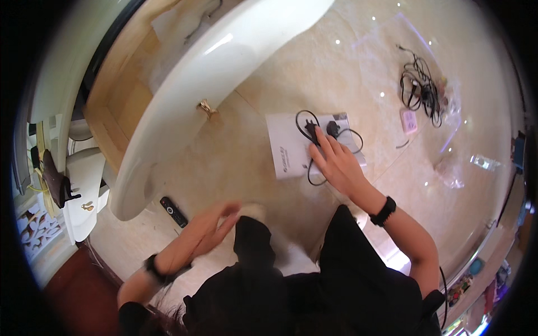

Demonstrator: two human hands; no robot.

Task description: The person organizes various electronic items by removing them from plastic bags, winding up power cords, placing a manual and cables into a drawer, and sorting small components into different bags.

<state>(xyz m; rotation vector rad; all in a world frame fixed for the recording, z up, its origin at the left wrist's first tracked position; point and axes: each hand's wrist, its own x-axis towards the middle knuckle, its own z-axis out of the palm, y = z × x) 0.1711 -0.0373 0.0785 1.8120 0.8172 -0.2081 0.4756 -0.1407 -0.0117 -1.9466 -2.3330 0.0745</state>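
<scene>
A black cable (310, 173) with dark plug ends lies in loose loops on a white printed booklet (284, 147) on the floor. My right hand (338, 166) reaches over the booklet, its fingers stretched out and touching the cable beside a plug (311, 126). Another dark plug (333, 129) rests just right of the fingertips. Above my left knee, my left hand (212, 227) is smeared by motion; its thumb and fingers look apart, with nothing seen between them. Nearest to it on the floor is a black remote control (173, 211).
An open drawer (120, 106) with a curved white front (185, 101) and gold knob (207, 109) juts out at the left. Toward the right lie tangled black cables (419, 89), a pink item (409, 121) and clear plastic wrapping (450, 171). Shelves (476, 280) line the lower right.
</scene>
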